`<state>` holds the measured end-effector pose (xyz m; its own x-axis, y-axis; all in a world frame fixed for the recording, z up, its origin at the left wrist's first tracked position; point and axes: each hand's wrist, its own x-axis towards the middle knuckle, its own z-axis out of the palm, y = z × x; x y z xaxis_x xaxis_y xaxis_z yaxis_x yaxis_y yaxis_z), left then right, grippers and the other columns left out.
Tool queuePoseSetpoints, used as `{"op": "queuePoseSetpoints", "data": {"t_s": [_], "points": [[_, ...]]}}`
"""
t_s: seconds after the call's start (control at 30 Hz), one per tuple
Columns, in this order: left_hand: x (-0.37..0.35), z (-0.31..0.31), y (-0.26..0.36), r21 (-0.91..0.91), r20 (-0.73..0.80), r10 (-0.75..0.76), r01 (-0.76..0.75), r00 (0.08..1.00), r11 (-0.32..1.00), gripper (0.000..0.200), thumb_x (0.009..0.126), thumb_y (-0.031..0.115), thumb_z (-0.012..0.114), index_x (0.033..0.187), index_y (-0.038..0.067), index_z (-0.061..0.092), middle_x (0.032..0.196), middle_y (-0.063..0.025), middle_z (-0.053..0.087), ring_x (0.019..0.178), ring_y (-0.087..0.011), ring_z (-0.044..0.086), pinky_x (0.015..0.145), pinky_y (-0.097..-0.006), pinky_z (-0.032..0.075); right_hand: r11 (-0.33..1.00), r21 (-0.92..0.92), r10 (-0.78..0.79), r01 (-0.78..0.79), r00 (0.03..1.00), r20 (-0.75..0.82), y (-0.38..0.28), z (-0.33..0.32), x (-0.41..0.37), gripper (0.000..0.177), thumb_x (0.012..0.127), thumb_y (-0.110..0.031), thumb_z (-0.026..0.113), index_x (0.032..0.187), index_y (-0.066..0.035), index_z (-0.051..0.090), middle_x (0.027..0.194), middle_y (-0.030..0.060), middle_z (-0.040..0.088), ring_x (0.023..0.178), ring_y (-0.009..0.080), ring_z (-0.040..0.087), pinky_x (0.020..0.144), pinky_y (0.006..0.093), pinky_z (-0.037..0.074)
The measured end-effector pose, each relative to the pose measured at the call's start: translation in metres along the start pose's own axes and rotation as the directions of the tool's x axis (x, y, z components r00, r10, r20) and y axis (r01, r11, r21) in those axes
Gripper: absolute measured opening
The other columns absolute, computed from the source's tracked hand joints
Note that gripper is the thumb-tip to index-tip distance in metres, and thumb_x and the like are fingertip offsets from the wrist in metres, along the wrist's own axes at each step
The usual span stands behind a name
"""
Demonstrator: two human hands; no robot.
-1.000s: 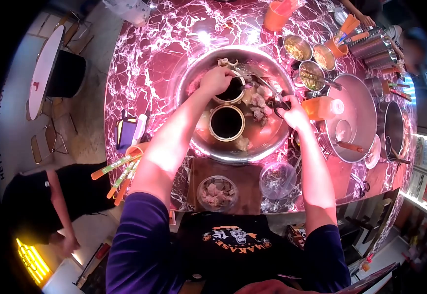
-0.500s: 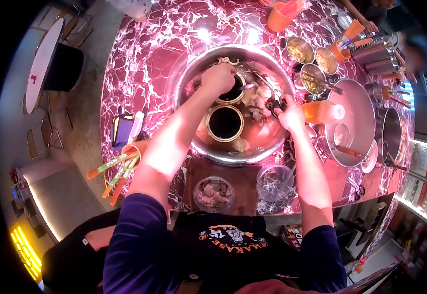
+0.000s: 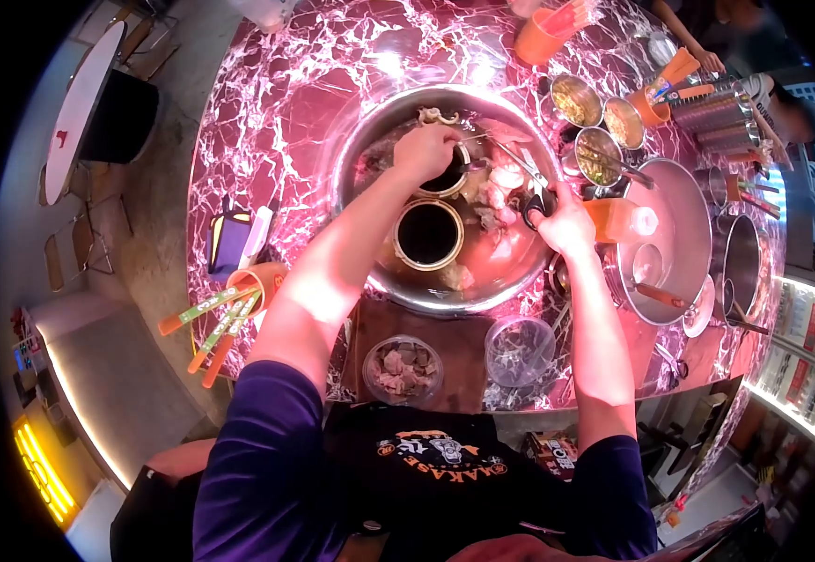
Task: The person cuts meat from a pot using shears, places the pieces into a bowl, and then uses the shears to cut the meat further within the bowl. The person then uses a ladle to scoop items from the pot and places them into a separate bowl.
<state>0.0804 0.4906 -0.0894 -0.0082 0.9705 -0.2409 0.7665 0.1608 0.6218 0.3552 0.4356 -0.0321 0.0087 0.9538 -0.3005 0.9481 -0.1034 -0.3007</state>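
Over a large round metal pot of reddish broth, my left hand is closed on a thin utensil near the two round dark wells. Only part of that utensil shows, its tip toward the meat. My right hand grips black-handled scissors at the pot's right side, blades pointing up and left. Pieces of meat lie in the broth beside the blades. A pale curled piece rests at the pot's back, above my left hand.
A bowl of meat and a clear bowl stand in front. Right are an orange bottle, a large basin and metal cups. An orange cup of utensils is at left. A person's arm shows top right.
The view has shifted slightly. The scissors and my right hand have turned a little, and the meat beside the blades has moved. Both hands keep their hold.
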Motion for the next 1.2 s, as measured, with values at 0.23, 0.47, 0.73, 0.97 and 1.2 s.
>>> {"op": "queuePoseSetpoints", "data": {"t_s": [0.23, 0.47, 0.73, 0.97, 1.2], "points": [[-0.002, 0.003, -0.017, 0.009, -0.051, 0.088, -0.088, 0.995, 0.996, 0.027, 0.094, 0.032, 0.057, 0.111, 0.024, 0.075, 0.11, -0.0081, 0.073, 0.103, -0.0304, 0.068, 0.089, -0.0422, 0.054, 0.997, -0.068, -0.024, 0.028, 0.998, 0.05, -0.016, -0.003, 0.01, 0.069, 0.074, -0.042, 0.077, 0.133, -0.015, 0.054, 0.12, 0.0207, 0.065, 0.115, 0.0362, 0.063, 0.097, 0.0454, 0.049], [0.001, 0.008, -0.023, -0.071, -0.068, 0.105, -0.11, 0.992, 0.991, 0.026, 0.092, 0.031, 0.058, 0.109, 0.021, 0.076, 0.109, -0.011, 0.073, 0.102, -0.0335, 0.068, 0.09, -0.0443, 0.054, 0.997, 0.031, -0.075, 0.074, 0.997, 0.025, -0.009, 0.007, 0.016, 0.063, 0.077, -0.036, 0.077, 0.132, -0.014, 0.055, 0.12, 0.021, 0.066, 0.115, 0.0373, 0.063, 0.097, 0.0459, 0.048], [0.004, 0.013, -0.028, -0.126, -0.042, 0.142, -0.147, 0.989, 0.981, 0.026, 0.091, 0.029, 0.06, 0.108, 0.019, 0.076, 0.107, -0.0125, 0.073, 0.1, -0.0345, 0.068, 0.089, -0.0444, 0.054, 0.998, 0.04, -0.049, 0.045, 0.994, 0.099, -0.005, 0.003, 0.015, 0.055, 0.08, -0.03, 0.077, 0.13, -0.016, 0.058, 0.113, 0.0211, 0.068, 0.109, 0.0386, 0.065, 0.094, 0.0462, 0.05], [0.001, 0.013, -0.026, -0.2, -0.087, 0.162, -0.177, 0.983, 0.964, 0.024, 0.091, 0.021, 0.062, 0.108, 0.011, 0.075, 0.102, -0.0156, 0.073, 0.095, -0.0324, 0.07, 0.085, -0.0398, 0.053, 0.994, 0.033, -0.103, 0.102, 0.994, 0.035, 0.009, 0.014, 0.017, 0.048, 0.082, -0.021, 0.074, 0.128, -0.019, 0.059, 0.108, 0.0202, 0.07, 0.106, 0.0378, 0.067, 0.09, 0.0466, 0.052], [0.003, 0.014, -0.03, -0.361, -0.112, 0.16, -0.19, 0.981, 0.913, 0.025, 0.091, 0.018, 0.064, 0.109, 0.004, 0.074, 0.1, -0.0162, 0.074, 0.093, -0.0273, 0.07, 0.084, -0.036, 0.053, 0.998, 0.003, -0.07, 0.07, 0.998, -0.009, 0.004, 0.004, -0.002, 0.057, 0.077, -0.031, 0.076, 0.129, -0.018, 0.055, 0.119, 0.0196, 0.066, 0.111, 0.0389, 0.064, 0.091, 0.0481, 0.052]]}}
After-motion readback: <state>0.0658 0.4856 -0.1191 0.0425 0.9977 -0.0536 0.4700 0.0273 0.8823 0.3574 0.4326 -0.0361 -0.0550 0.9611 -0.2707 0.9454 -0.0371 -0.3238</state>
